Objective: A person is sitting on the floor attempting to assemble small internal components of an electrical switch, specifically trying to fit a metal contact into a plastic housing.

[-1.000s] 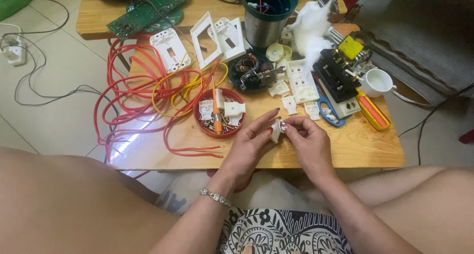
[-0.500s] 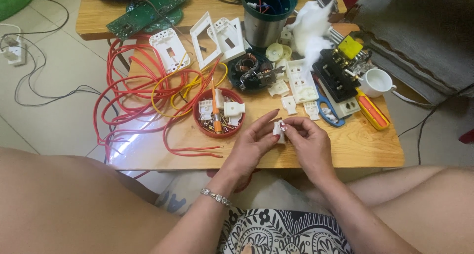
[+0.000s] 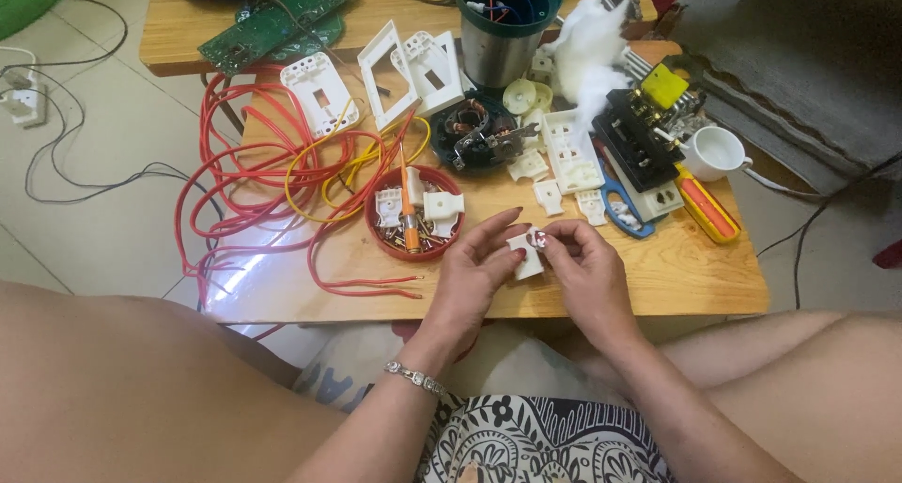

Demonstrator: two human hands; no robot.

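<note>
Left hand (image 3: 474,272) and right hand (image 3: 583,272), above the near edge of the wooden table (image 3: 695,276), jointly pinch a small white plastic switch part (image 3: 526,255) between their fingertips. Just beyond lies a red dish (image 3: 414,248) of small parts; farther off, red wires (image 3: 254,187), white faceplates (image 3: 395,70) and a metal canister (image 3: 503,32).

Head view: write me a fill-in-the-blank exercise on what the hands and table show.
1. Both hands, left hand and right hand, hold a small ____ plastic part.
2. The screwdriver lies in the ____ bowl.
3. The scissors have ____ handles.
4. The left wrist wears a ____.

Missing words: white; red; blue; bracelet
</note>
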